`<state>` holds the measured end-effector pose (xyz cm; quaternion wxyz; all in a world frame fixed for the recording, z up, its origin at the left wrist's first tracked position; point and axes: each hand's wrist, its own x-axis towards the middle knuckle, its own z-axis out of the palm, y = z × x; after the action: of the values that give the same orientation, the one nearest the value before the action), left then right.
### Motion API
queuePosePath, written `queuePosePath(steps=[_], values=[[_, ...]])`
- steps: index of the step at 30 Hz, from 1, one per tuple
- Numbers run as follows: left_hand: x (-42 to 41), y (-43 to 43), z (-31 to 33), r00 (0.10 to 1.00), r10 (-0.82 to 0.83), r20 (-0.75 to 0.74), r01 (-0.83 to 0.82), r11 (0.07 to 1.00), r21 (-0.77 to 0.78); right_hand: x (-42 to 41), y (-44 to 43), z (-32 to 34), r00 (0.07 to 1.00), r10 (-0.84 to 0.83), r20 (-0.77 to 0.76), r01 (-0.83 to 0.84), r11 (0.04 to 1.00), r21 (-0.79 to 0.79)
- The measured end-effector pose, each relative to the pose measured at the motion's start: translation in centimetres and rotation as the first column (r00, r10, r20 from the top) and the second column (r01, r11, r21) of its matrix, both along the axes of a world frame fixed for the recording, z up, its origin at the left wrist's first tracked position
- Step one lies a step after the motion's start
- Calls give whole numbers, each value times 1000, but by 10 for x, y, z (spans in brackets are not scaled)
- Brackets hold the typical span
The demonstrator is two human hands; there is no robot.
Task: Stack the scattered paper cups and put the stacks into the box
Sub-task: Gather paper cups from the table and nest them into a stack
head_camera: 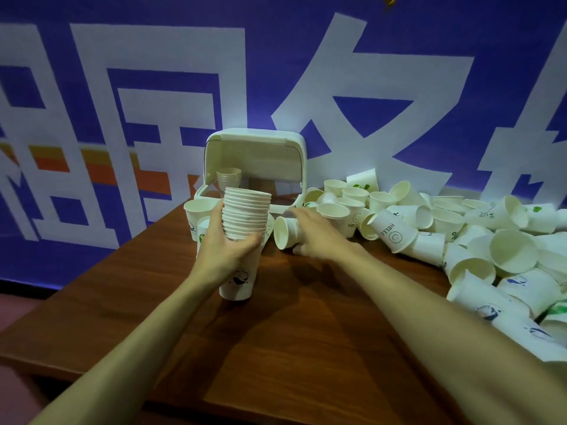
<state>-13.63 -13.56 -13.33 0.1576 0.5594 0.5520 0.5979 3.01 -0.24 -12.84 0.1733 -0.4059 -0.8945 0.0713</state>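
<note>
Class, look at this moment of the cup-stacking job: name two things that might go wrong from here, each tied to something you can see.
1. The tall stack is gripped only around its middle by the left hand; it may lean or split as another cup goes on.
2. The right hand holds a single cup close beside the loose pile; its arm could knock cups off the table.

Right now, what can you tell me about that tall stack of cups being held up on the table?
The stack of cups is a nested column of white paper cups, rims up, roughly upright. A dark blue print shows on the bottom cup. Its base appears to rest on the brown wooden table. The left hand wraps around its middle. It stands in front of the open white box.
</note>
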Motion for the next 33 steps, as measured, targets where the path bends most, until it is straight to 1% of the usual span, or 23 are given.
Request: queuePosePath(steps=[2,3,5,7,8,9,10,11,12,14,15,16,17,18,19,20,22,23,24,26,30,32,33], values=[[-2,6,-2,1000,-8,-6,8,1000,-2,-11,13,-12,994,3,114,-10,998,60],[-1,8,-3,1000,-16,-14,16,1000,-1,-15,18,-16,990,13,140,-28,994,108],[-2,11,-5,999,-36,-26,36,999,1,-20,23,-20,989,6,149,-34,982,186],[-4,13,-6,999,-49,-22,49,999,6,-22,25,-22,993,-14,113,-11,976,217],[-4,13,-6,998,-52,-16,53,999,7,-21,23,-21,998,-17,64,4,980,200],[-4,13,-6,999,-53,-12,53,999,6,-20,20,-18,999,-17,-29,22,983,180],[-4,12,-6,999,-53,-10,53,999,8,-18,18,-15,986,-24,-165,49,988,147],[-4,12,-5,998,-54,-13,54,999,7,-16,14,-9,945,-45,-325,80,992,96],[-3,12,-5,998,-57,-18,57,998,5,-13,8,1,868,-86,-489,115,993,30],[0,11,-2,997,-68,-40,68,998,-4,-4,-2,23,643,-201,-739,127,980,-155],[3,10,0,995,-75,-58,75,997,-8,2,-7,36,505,-255,-825,53,963,-265],[6,9,1,993,-85,-81,84,996,-12,8,-12,48,347,-294,-891,-79,937,-340],[10,8,3,990,-96,-106,95,995,-13,14,-14,59,211,-309,-927,-230,906,-354],[14,7,3,986,-105,-132,105,994,-11,20,-17,67,139,-302,-943,-343,879,-332],[18,7,4,981,-111,-156,111,994,-8,26,-22,73,145,-268,-952,-398,866,-304],[21,7,3,978,-116,-176,117,993,-6,30,-26,77,223,-213,-951,-403,868,-289],[29,6,1,970,-106,-217,108,994,-1,38,-35,79,429,-106,-897,-377,881,-284],[32,6,1,968,-95,-234,99,995,4,41,-38,77,492,-80,-867,-369,882,-291],[34,6,0,966,-86,-244,91,996,10,43,-40,76,515,-73,-854,-362,885,-294],[38,5,0,964,-74,-257,80,997,15,50,-42,74,491,-104,-865,-353,884,-306],[45,6,2,962,-109,-250,112,994,-4,59,-44,73,416,-129,-900,-462,823,-332],[49,7,2,965,-133,-227,136,991,-2,64,-40,73,422,-134,-897,-441,834,-332],[51,7,3,967,-143,-213,146,989,-1,66,-39,73,453,-121,-883,-410,851,-327]])
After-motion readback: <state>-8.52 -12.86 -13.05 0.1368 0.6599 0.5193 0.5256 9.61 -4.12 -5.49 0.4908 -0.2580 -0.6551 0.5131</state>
